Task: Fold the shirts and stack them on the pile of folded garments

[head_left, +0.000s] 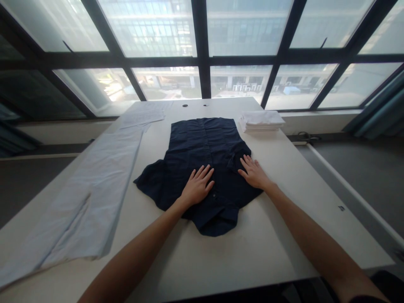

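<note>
Navy cloth lay under loosely spread fingers: the left hand point(198, 186) rested flat near the frame's centre, the right hand point(255, 174) right of it. Their shirt point(225, 179) lay mid-frame, collar toward the bottom, on a white table point(268, 252). Pale fabric point(91, 172) covered the left; folded white cloths point(261, 122) sat upper right; windows point(241, 27) filled the top.
</note>
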The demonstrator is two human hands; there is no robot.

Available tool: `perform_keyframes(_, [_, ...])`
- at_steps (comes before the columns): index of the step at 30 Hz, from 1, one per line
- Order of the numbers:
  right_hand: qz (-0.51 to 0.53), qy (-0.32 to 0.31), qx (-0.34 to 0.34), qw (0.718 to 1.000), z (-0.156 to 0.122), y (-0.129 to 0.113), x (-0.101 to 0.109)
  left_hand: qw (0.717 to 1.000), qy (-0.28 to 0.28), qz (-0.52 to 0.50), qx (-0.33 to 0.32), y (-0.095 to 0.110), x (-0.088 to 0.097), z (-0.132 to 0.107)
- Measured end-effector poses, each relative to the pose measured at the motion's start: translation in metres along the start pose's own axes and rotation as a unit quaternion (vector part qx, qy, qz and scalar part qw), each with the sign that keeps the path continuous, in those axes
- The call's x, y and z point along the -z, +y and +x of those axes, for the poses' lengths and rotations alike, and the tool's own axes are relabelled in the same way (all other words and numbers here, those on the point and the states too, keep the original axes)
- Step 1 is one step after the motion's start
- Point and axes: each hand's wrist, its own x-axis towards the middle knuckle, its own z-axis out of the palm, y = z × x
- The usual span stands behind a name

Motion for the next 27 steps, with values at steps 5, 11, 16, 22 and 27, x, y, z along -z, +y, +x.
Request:
perform_keyframes(5, [-0.007, 0.027, -0.021, 0.999, 0.008, -0.001, 0.003, 1.000, 0.001, 0.000, -0.001, -0.001, -0.002, 0.000])
perform_keyframes(11, [-0.003, 0.077, -0.066, 0.995, 0.042, -0.019, 0.002, 1.000, 0.004, 0.004, 0.000, -0.002, -0.003, 0.000])
perform_keyframes(16, [-0.020, 0.047, -0.077, 0.996, 0.057, -0.038, -0.018, 1.000, 0.002, 0.001, 0.000, -0.002, -0.003, -0.001])
perform_keyframes(22, [-0.019, 0.049, -0.078, 0.996, 0.055, -0.036, -0.021, 1.000, 0.001, -0.003, 0.000, -0.001, -0.004, -0.002])
perform_keyframes(27, [0.000, 0.099, -0.068, 0.993, 0.050, -0.044, -0.011, 1.000, -0.003, -0.007, 0.003, 0.000, -0.001, -0.002])
